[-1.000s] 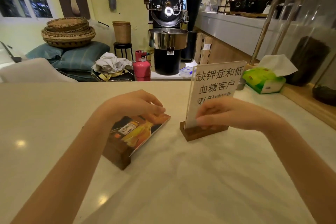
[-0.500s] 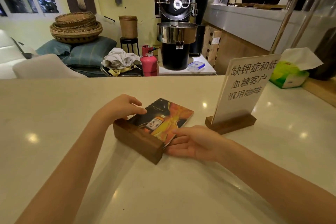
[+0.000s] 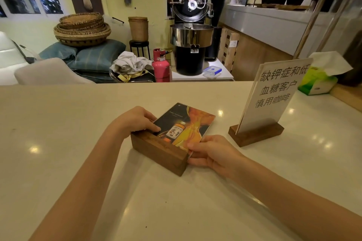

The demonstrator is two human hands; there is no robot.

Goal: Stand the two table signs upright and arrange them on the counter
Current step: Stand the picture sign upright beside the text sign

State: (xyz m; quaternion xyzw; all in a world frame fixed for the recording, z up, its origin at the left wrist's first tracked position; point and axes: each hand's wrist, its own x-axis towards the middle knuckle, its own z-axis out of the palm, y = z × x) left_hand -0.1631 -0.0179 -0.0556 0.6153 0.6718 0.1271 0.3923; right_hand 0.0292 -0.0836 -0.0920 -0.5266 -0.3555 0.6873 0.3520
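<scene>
Flat sign (image 3: 183, 130) lies on its back mid-surface (image 3: 58, 123), wood base (image 3: 158, 149) toward the viewer; left hand (image 3: 135, 121) curls over the base's far-left end at the panel, right hand (image 3: 213, 152) pinches the panel's right edge beside the base, both closed on it. Judgement: the block looks dense and carries the weight, the glossy panel looks stiff, slick and likely to lever in its slot, so tip it up by the base. Its print shows a whisky bottle, label unreadable; the white sign (image 3: 274, 96) stands right, reading 缺钾症和低血糖客户慎用咖啡.
</scene>
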